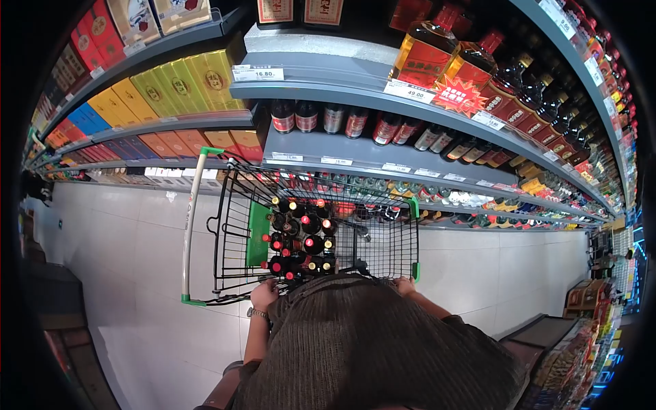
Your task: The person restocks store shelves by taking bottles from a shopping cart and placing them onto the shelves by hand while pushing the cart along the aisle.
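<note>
"Where is the shopping cart (pixel 383 200)?"

"Sideways in front of the person, between their body and the shelf (pixel 321 87), on the pale tiled floor (pixel 147 273). Its handle (pixel 192 225) is off to the person's left."

"What does it carry?"

"Dark bottles (pixel 313 224) with red or gold caps, standing close together in the handle end of the basket, next to a green panel (pixel 259 234)."

"And the left hand (pixel 264 294)?"

"Its fingers are curled in, closed on the near rim of the cart, just beside the bottles. A watch (pixel 257 312) circles that wrist."

"The right hand (pixel 405 286)?"

"It touches the same rim farther along, by a green corner at the front end. Its fingers are too small in view to tell how far they close."

"What lies beyond?"

"Shelf rows of more drinks: amber bottles (pixel 422 53) with red labels, a red starburst sign (pixel 460 96) beside them, smaller dark bottles on the level below, and yellow-green boxes (pixel 215 79) to the left."
</note>
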{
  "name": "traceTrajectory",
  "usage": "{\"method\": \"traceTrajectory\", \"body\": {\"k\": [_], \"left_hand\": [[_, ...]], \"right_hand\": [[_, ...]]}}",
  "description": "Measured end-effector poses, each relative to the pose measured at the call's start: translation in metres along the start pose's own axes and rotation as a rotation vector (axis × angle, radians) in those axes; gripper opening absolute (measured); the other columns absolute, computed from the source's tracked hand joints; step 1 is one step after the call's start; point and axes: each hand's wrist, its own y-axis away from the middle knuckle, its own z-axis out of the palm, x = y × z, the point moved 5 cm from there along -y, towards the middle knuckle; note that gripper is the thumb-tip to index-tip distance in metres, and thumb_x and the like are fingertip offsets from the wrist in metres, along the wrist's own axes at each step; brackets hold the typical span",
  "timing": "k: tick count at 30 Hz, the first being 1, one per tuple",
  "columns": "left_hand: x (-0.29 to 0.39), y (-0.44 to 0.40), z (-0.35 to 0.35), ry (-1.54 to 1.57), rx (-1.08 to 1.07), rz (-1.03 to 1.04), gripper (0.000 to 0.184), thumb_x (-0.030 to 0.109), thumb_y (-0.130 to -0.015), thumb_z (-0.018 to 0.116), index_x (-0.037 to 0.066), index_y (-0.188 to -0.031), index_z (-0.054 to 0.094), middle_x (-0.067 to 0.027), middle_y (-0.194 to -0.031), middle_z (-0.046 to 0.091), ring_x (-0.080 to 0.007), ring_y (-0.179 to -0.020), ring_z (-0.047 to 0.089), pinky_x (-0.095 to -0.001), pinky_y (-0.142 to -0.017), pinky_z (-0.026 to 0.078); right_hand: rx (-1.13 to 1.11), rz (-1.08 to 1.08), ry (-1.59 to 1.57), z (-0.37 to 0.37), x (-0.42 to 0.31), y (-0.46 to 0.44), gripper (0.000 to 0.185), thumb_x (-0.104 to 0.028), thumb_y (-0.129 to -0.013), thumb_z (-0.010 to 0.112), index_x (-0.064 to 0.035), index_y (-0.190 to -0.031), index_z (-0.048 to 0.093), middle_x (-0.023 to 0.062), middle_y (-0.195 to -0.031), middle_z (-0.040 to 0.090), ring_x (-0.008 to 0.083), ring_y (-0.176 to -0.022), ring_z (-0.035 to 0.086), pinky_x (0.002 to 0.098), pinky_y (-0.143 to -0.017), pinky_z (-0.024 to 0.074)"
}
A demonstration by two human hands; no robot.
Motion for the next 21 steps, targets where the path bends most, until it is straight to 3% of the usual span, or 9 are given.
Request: {"method": "traceTrajectory", "body": {"k": [2, 6, 10, 11, 14, 16, 18, 20, 21], "left_hand": [[0.001, -0.001, 0.001, 0.005, -0.012, 0.015, 0.033, 0.033, -0.079, 0.061, 0.021, -0.109, 0.067, -0.0066, -0.090, 0.072, -0.0284, -0.086, 0.069, -0.0435, -0.070, 0.054], [0.005, -0.006, 0.000, 0.002, -0.120, 0.020, 0.038, 0.034, -0.080, 0.058, 0.021, -0.114, 0.067, -0.0111, -0.093, 0.072, -0.0308, -0.089, 0.068, -0.0440, -0.075, 0.054], [0.000, -0.008, 0.005, 0.000, -0.140, 0.060, 0.038, 0.035, -0.081, 0.059, 0.018, -0.113, 0.067, -0.0106, -0.094, 0.072, -0.0305, -0.089, 0.069, -0.0436, -0.077, 0.054], [0.000, -0.005, 0.005, 0.063, -0.088, 0.051, 0.035, 0.032, -0.081, 0.061, 0.015, -0.111, 0.067, -0.0114, -0.096, 0.071, -0.0307, -0.091, 0.068, -0.0429, -0.077, 0.054], [0.006, 0.008, -0.020, 0.178, 0.262, 0.284, 0.040, 0.007, -0.076, 0.064, 0.006, -0.116, 0.060, -0.0192, -0.125, 0.058, -0.0371, -0.116, 0.055, -0.0440, -0.097, 0.046], [0.005, 0.020, -0.051, 0.157, 0.446, 0.157, 0.045, -0.001, -0.075, 0.061, 0.004, -0.120, 0.056, -0.0210, -0.137, 0.048, -0.0409, -0.124, 0.046, -0.0459, -0.104, 0.039], [-0.005, 0.030, -0.091, -0.035, 0.695, 0.165, 0.049, 0.000, -0.076, 0.060, 0.004, -0.124, 0.054, -0.0208, -0.143, 0.043, -0.0416, -0.128, 0.043, -0.0469, -0.105, 0.038], [-0.022, 0.036, -0.138, -0.002, 0.851, 0.064, 0.050, 0.001, -0.077, 0.060, 0.005, -0.127, 0.053, -0.0205, -0.143, 0.043, -0.0415, -0.128, 0.043, -0.0483, -0.104, 0.038], [-0.023, 0.042, -0.166, -0.129, 0.915, 0.019, 0.050, 0.001, -0.078, 0.059, 0.005, -0.127, 0.053, -0.0205, -0.143, 0.043, -0.0415, -0.128, 0.043, -0.0481, -0.102, 0.039]], "right_hand": [[0.165, 0.047, 0.016, 0.019, 0.007, -0.002, 0.051, -0.056, -0.091, 0.044, -0.0205, -0.124, 0.063, 0.0088, -0.126, 0.058, 0.0251, -0.133, 0.042, 0.0674, -0.111, 0.0061], [0.093, 0.045, -0.102, 0.015, -0.013, -0.003, 0.046, -0.053, -0.094, 0.044, -0.0253, -0.125, 0.063, 0.0046, -0.138, 0.051, 0.0259, -0.135, 0.039, 0.0733, -0.108, 0.0038], [0.072, 0.066, -0.063, 0.018, -0.019, -0.015, 0.057, -0.066, -0.087, 0.048, -0.0238, -0.120, 0.066, 0.0061, -0.135, 0.054, 0.0276, -0.134, 0.040, 0.0718, -0.109, 0.0048], [0.078, 0.079, -0.064, 0.016, -0.021, -0.014, 0.060, -0.069, -0.085, 0.049, -0.0232, -0.118, 0.067, 0.0066, -0.134, 0.055, 0.0283, -0.133, 0.041, 0.0714, -0.108, 0.0046], [0.138, 0.039, -0.148, 0.010, -0.021, -0.008, 0.062, -0.073, -0.081, 0.053, -0.0225, -0.113, 0.070, 0.0065, -0.130, 0.059, 0.0281, -0.132, 0.042, 0.0708, -0.108, 0.0072], [0.175, -0.006, -0.177, 0.011, -0.017, -0.008, 0.061, -0.072, -0.079, 0.057, -0.0212, -0.111, 0.070, 0.0038, -0.126, 0.061, 0.0267, -0.130, 0.043, 0.0693, -0.108, 0.0083], [0.164, -0.002, -0.212, 0.008, -0.018, -0.007, 0.061, -0.071, -0.078, 0.058, -0.0209, -0.110, 0.070, 0.0027, -0.126, 0.061, 0.0260, -0.130, 0.044, 0.0683, -0.109, 0.0091], [0.120, 0.027, -0.196, 0.002, -0.022, -0.004, 0.060, -0.069, -0.078, 0.061, -0.0218, -0.113, 0.069, 0.0031, -0.129, 0.060, 0.0253, -0.132, 0.042, 0.0663, -0.110, 0.0096], [0.108, 0.035, -0.191, 0.001, -0.023, -0.003, 0.059, -0.069, -0.078, 0.061, -0.0221, -0.114, 0.069, 0.0033, -0.130, 0.059, 0.0251, -0.132, 0.042, 0.0658, -0.110, 0.0096]]}}
